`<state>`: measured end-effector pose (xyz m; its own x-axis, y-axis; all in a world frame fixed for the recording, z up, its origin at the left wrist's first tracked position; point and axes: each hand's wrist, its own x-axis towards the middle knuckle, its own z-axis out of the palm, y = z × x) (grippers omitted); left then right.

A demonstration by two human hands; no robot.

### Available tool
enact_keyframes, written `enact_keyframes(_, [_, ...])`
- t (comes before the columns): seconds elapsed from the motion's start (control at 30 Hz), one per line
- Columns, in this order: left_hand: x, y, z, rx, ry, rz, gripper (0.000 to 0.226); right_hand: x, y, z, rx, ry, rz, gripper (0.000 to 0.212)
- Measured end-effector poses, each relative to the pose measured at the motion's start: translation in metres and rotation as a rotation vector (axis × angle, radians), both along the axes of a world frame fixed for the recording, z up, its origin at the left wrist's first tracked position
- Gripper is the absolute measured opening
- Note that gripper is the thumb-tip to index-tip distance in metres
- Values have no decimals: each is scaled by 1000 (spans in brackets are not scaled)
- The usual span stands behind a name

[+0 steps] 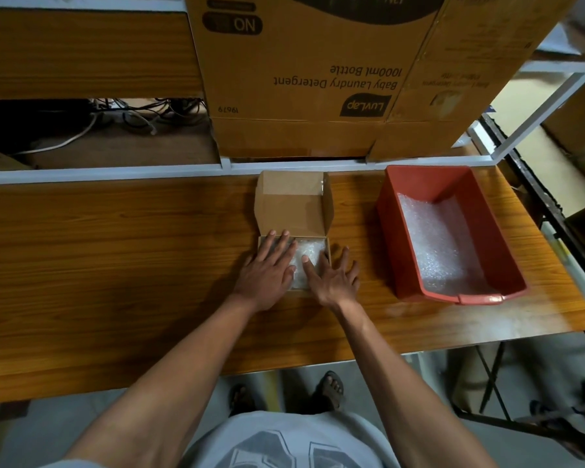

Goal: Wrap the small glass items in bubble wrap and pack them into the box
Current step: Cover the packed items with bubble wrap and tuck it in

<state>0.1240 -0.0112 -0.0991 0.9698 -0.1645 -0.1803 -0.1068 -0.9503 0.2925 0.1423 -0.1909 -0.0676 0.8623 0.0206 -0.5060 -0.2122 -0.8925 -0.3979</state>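
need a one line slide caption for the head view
Both hands, left and right, press flat on bubble wrap in the small open box, beside a red bin of more wrap.

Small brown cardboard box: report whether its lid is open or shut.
Open. The small brown cardboard box has its lid standing up behind, bubble wrap showing inside.

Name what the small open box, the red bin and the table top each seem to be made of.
Small open box: brown cardboard, matte, with folded flaps and raw edges.
Red bin: likely moulded plastic, smooth with a slight sheen and a rolled rim.
Table top: wood-grain surface, glossy; probably laminate rather than solid wood, though the view leaves that open.
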Motion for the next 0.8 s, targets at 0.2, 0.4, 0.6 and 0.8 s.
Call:
enact_keyframes(0.2, [0, 0, -4, 10, -1, 11, 63, -4, -13, 3, -250, -301, 201, 77])
enact_keyframes(0.4, [0, 0, -3, 2, 12, 18, 63, 7, -7, -1, -294, -200, 203, 86])
enact_keyframes(0.6, [1, 0, -2, -1, 15, 18, 62, 15, 11, 0, -137, -47, 61, 88])
enact_keyframes(0.8, [0, 0, -2, -6, 11, 22, 62, 5, -2, -3, -278, -299, 166, 80])
